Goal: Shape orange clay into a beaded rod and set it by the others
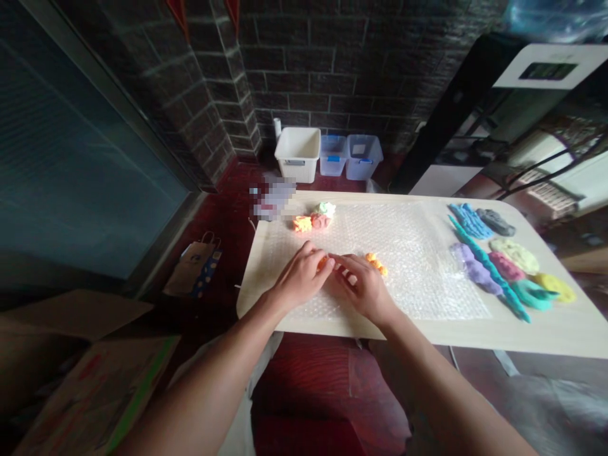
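a dark brick wall (327, 63) backs the bubble-wrapped pale table (532, 335).

The small held piece (322, 261) is bright orange, like the short strip (377, 263) near it and the far lump (302, 223), which sits beside a brownish-pink lump (321, 221) and a pale mint lump (325, 208). On the pale cream table (551, 334), whitish bubble wrap (403, 240) has a dotted pattern, and the modelling pieces at right show sky-blue strands (470, 220), a dark grey lump (495, 222), a teal roll (491, 269), a lilac lump (476, 269), a rose-pink lump (506, 265), a creamy yellow lump (515, 254), a mustard-yellow lump (560, 289) and a sea-green lump (527, 294). Beyond, the dark grey wall (327, 57) carries a lighter brick grid, and the brown paper bag (190, 269) has pale spots on blue.
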Motion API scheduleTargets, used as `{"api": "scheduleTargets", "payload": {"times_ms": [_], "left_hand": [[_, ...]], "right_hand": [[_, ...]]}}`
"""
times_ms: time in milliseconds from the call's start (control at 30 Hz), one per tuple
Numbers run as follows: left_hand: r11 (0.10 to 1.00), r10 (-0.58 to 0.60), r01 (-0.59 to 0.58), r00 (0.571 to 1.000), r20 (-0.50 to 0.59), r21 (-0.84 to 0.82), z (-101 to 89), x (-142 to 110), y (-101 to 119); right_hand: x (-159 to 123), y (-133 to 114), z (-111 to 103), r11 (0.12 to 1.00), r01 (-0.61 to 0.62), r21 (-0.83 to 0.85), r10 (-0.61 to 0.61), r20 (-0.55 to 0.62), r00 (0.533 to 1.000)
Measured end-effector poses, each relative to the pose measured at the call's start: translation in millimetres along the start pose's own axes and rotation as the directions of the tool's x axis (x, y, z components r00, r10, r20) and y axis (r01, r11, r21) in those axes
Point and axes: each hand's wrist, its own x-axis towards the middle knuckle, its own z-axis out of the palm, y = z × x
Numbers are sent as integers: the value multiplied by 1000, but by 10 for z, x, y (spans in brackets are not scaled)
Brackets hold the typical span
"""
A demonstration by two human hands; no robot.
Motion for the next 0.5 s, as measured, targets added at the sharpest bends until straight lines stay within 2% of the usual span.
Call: {"api": "scheduleTargets", "payload": {"times_ms": [233,333,500], "left_hand": [[966,-42,30,998,-40,-256,-92,-43,107],[959,-87,66,994,-64,-275,-50,-31,166],[952,-171,147,983,-66,-269,56,32,292]], "right_hand": [[-52,-210,-17,990,-47,130,65,-131,989],[-77,-246,11,989,-93,119,114,-191,975],[-74,-234,49,992,-120,24,122,-301,946]]}}
